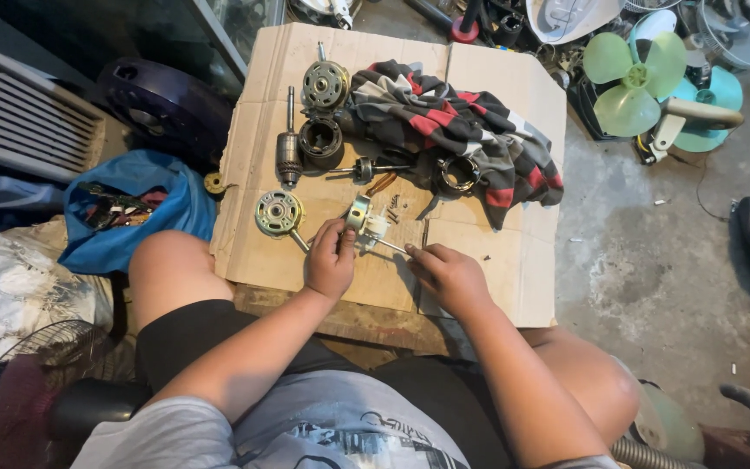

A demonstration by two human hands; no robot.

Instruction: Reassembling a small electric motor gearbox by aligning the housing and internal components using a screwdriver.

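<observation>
We are working over a flattened cardboard sheet (514, 104) that is covering the desk and keeping small parts from rolling away. Taking the gearbox (366, 224) as our landmark: it is sitting near the sheet's near edge, just in front of us, a small white and metal unit. Our left hand (330, 259) is grasping it from the left, fingers curled over its top, apparently to steady it. Our right hand (449, 274) is pinching the handle end of a thin tool (390, 247), probably a screwdriver, whose tip is meeting the gearbox from the right; the tool is lying low and nearly level. Both forearms are converging from our knees, wrists bent slightly down.

Left of the gearbox, an end cover (277, 212) is lying flat. Beyond it, a rotor (289, 148) is lying with its shaft pointing away from us, beside a stator (320, 139) and a second cover (325, 83). Just beyond the gearbox, loose screws (393, 207) are gathered within reach. Farther right, a striped cloth (470, 130) is lying crumpled, partly wrapping a ring (457, 174).
</observation>
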